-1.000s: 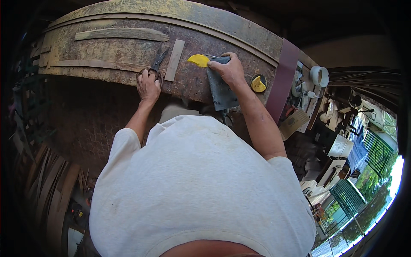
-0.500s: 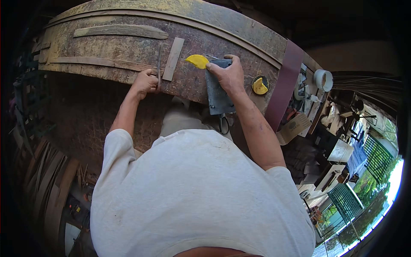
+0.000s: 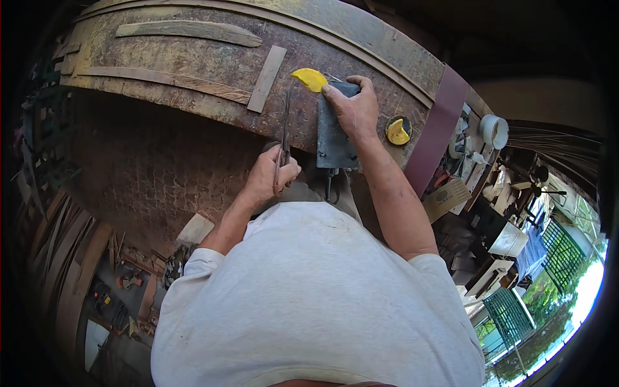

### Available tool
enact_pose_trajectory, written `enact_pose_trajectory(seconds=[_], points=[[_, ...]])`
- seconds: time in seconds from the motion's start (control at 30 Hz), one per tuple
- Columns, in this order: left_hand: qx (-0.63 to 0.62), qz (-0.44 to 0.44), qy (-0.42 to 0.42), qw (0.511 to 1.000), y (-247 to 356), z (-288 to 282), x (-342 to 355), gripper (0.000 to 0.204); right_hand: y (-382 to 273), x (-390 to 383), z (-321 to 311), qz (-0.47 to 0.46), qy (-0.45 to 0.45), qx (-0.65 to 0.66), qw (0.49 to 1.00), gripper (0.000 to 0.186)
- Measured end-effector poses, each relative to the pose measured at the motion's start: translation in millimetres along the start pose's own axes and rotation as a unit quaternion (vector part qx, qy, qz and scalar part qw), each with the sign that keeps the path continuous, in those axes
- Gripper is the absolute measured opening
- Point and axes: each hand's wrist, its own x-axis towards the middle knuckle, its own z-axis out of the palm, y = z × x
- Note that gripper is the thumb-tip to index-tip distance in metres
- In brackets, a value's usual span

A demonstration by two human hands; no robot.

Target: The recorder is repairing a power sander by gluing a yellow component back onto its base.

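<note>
Landmark: the dark grey slab [image 3: 335, 132] lying at the near edge of the table [image 3: 193, 71], its long axis running from the table edge away from the person.

Right hand [image 3: 353, 111] lay flat on the far end of the slab, palm down, fingers [image 3: 335, 93] spread and pressing it rather than wrapped around it. Index tip sat just beside the yellow crescent-shaped piece [image 3: 310, 79], which lay at the slab's far-left corner; whether tip and piece touched was unclear.

Left hand [image 3: 274, 177] was at the table edge, just left of the slab's near end, fingers closed around the lower end of a thin dark metal tool [image 3: 284, 132]. The tool looked like tongs or long pliers, though I couldn't tell for sure. Its long axis ran roughly parallel to the slab's left side, tip pointing away from the person toward the yellow piece but stopping short of it.

So the yellow piece lay up and slightly right of the tool tip. The right hand was much the nearer one to it.

Left of the slab: a short flat wooden strip [image 3: 267, 79] lying diagonally. Right of it: a round dark holder with another yellow piece [image 3: 398, 131], then a maroon strip [image 3: 438, 132] across the table edge.
</note>
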Motion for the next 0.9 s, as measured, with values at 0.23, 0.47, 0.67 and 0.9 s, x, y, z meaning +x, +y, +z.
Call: enact_pose_trajectory(seconds=[0.23, 0.47, 0.67, 0.9], points=[[0.082, 0.137, -0.021, 0.987, 7.3, 19.7, 10.0, 0.023, -7.6, -0.1, -2.9, 0.037, -0.027, 0.014, 0.999, 0.076], [0.097, 0.111, -0.013, 0.989, 47.5, 30.0, 30.0, 0.028, -12.2, -7.7, 5.8, 0.022, -0.012, -0.001, 1.0, 0.074], [0.048, 0.049, -0.053, 0.996, 70.3, 23.2, 30.9, 0.019, -27.6, -20.9, 18.2, 0.047, 0.015, -0.04, 0.998, 0.068], [0.058, 0.002, -0.052, 0.997, 80.3, 13.5, 37.5, 0.039, -34.7, -26.8, 23.0, 0.053, 0.03, -0.044, 0.997, 0.066]])
